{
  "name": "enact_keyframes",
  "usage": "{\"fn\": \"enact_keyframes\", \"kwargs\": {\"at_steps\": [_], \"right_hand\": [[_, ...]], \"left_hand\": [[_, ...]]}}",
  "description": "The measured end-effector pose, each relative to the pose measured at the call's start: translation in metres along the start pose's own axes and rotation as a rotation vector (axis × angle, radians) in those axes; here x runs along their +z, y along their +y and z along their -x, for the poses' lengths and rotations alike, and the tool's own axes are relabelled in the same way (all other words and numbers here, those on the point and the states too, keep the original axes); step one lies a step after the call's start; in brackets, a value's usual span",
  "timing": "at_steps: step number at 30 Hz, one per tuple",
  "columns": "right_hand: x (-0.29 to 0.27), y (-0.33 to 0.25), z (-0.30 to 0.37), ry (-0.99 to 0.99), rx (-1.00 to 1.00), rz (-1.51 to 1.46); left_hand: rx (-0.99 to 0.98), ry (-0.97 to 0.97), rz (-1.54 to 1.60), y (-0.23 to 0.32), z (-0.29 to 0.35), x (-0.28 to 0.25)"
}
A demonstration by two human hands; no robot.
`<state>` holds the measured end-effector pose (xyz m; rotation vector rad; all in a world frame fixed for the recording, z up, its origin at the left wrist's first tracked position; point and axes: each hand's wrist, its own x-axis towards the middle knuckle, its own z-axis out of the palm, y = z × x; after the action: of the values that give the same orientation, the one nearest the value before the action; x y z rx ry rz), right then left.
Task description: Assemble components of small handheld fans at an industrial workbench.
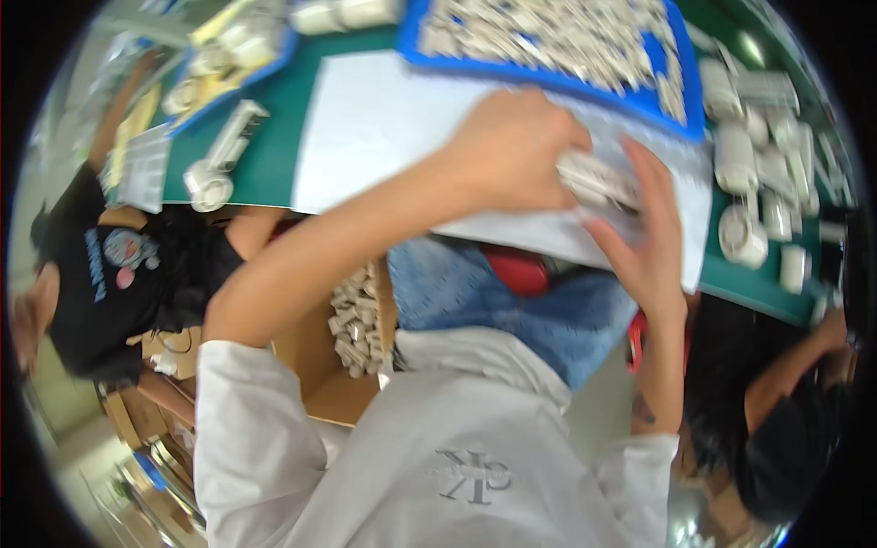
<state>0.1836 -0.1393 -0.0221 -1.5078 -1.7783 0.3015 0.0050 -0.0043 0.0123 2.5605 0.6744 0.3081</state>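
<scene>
My left hand (523,151) reaches across the white paper sheet (352,137), its fingers closed on one end of an elongated white plastic part (598,181). Small dark marks show on the part, but motion blur hides its exact kind. On the other side, my right hand (653,233) has its thumb and fingers spread apart around the part's free end. Whether the right palm touches it cannot be made out. Just beyond both hands lies a blue tray (548,71) heaped with small, thin off-white pieces.
White round-headed parts (742,236) crowd the green table (306,110) at right; a similar handled one (219,164) lies left, near another blue tray (239,91). A cardboard box (343,397) of small pieces stands by my lap. People sit at left (119,274) and right (786,411).
</scene>
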Motion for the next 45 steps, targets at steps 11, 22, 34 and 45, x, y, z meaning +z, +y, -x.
{"fn": "enact_keyframes", "kwargs": {"at_steps": [11,22,34,45], "right_hand": [[-0.065,0.030,0.154,-0.063,0.654,-0.652],[0.103,0.136,0.331,0.508,1.356,-0.311],[-0.098,-0.040,0.128,-0.356,0.899,-0.682],[-0.182,0.085,-0.106,0.078,0.076,1.053]], "left_hand": [[-0.597,0.836,0.021,-0.115,0.183,-0.186],[-0.824,0.571,-0.527,-0.369,0.223,-0.278],[-0.665,0.614,-0.576,-0.394,0.142,-0.268],[-0.094,0.485,-0.321,-0.204,0.092,-0.210]]}}
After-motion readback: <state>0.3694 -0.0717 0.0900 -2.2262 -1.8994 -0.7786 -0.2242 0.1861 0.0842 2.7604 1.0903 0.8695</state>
